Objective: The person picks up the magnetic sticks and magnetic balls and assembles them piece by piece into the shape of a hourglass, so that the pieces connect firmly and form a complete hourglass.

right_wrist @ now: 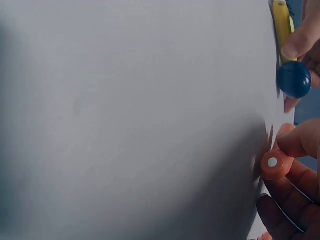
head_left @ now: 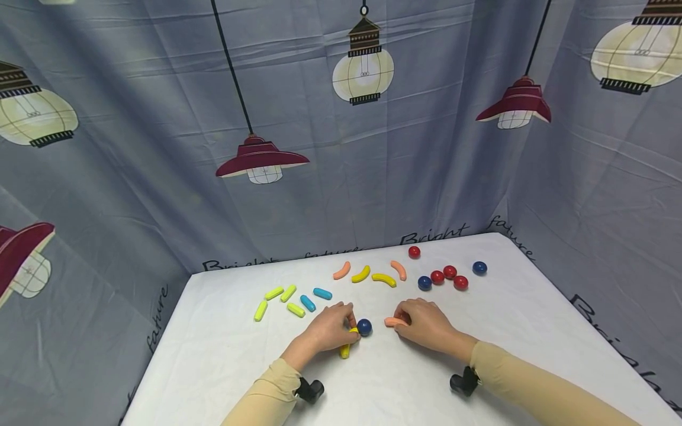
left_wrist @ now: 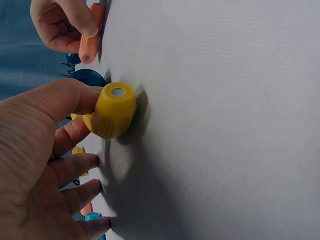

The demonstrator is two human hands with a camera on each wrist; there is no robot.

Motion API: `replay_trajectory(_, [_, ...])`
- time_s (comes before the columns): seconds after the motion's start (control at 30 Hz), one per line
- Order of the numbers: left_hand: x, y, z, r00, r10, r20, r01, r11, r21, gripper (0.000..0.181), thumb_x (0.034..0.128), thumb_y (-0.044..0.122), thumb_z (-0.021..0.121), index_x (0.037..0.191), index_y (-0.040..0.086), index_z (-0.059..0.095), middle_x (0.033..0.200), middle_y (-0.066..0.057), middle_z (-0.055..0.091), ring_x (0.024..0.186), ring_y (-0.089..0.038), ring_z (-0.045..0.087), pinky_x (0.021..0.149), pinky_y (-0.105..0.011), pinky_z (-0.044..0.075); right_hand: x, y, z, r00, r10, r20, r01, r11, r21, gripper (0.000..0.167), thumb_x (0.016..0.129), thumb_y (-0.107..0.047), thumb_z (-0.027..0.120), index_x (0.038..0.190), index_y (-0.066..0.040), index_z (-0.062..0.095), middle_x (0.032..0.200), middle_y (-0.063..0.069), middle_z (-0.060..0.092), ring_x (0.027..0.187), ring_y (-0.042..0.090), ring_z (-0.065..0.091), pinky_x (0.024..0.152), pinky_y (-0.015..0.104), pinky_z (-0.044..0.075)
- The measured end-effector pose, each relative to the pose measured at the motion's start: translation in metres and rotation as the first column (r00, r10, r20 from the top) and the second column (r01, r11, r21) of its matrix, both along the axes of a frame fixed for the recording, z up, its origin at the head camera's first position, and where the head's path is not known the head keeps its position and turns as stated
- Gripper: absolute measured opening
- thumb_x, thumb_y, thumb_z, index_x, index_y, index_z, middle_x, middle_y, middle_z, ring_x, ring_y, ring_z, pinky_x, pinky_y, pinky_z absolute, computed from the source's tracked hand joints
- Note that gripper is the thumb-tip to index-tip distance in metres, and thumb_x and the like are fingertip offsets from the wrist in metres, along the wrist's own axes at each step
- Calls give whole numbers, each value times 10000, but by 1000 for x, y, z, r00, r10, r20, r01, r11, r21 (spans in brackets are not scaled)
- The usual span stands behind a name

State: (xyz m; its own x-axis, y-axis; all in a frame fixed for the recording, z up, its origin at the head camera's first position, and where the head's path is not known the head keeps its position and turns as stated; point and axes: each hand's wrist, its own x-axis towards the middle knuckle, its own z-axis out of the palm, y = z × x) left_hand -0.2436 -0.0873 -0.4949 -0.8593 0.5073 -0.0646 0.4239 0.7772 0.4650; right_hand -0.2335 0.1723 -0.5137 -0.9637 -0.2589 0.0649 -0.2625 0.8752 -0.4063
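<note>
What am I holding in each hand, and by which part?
Your left hand pinches a yellow piece near its end by the blue ball; your right hand pinches an orange piece around its middle.

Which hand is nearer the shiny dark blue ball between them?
Left: the left hand is just left of the ball; the right hand is farther away, to the ball's right.

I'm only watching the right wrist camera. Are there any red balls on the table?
Observer: Yes, the head view shows four red balls on the table.
Child: Ooh! What's over on the left side?
Observer: Four yellow-green sticks lie there.
Child: Is the left hand using all its fingers on the yellow piece?
Observer: No, the left wrist view shows three of them spread away from it.
</note>
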Motion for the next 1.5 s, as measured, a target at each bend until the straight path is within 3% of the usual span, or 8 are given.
replay_trajectory(0.43, [1, 0, 0, 1000, 5, 1, -5, 1000, -9, 237, 842, 327, 829, 900, 211, 631, 888, 106, 583, 923, -129, 558, 1153, -512, 356, -1, -19, 2, 1000, 21, 22, -20, 999, -28, 183, 822, -287, 832, 928, -206, 706, 719, -96, 516, 737, 129, 477, 710, 350, 401])
replay_trajectory(0.8, [1, 1, 0, 1000, 4, 3, -4, 1000, -7, 245, 835, 337, 831, 889, 211, 627, 880, 103, 557, 856, -114, 515, 1139, -534, 366, 1, -26, 3, 999, 42, 10, -42, 999, -30, 177, 824, -288, 827, 930, -214, 707, 712, -101, 511, 742, 126, 477, 712, 346, 396])
replay_trajectory(1.03, [1, 1, 0, 1000, 7, -3, -7, 1000, -17, 254, 832, 353, 833, 864, 213, 623, 1147, -26, 668, 1088, -200, 599, 1155, -543, 345, 2, -26, 1, 999, 48, -2, -48, 999, -19, 189, 829, -299, 831, 950, -214, 713, 727, -108, 512, 752, 125, 478, 725, 348, 405])
replay_trajectory(1.27, [1, 1, 0, 1000, -6, 6, 6, 1000, -11, 279, 831, 364, 831, 866, 193, 614, 859, 71, 553, 824, -120, 505, 1148, -585, 336, 4, -16, -1, 999, 36, 28, -36, 999, 15, 324, 786, -376, 871, 1019, -223, 707, 781, -115, 517, 810, 128, 466, 763, 355, 408])
replay_trajectory(1.37, [1, 1, 0, 1000, -6, 7, 6, 1000, -12, 296, 830, 370, 834, 872, 185, 607, 832, 81, 541, 849, -134, 517, 1149, -588, 332, 6, -10, -3, 1000, 19, 21, -19, 999, 26, 343, 764, -368, 891, 1015, -226, 705, 842, -116, 529, 856, 131, 467, 807, 370, 424])
replay_trajectory(1.5, [2, 1, 0, 1000, -6, 8, 6, 1000, -11, 337, 842, 427, 819, 861, 179, 592, 820, 49, 578, 1057, -228, 608, 1159, -585, 319, 8, -4, -5, 1000, 9, -2, -9, 999, 31, 313, 764, -354, 896, 985, -234, 709, 904, -122, 564, 899, 129, 487, 857, 384, 445])
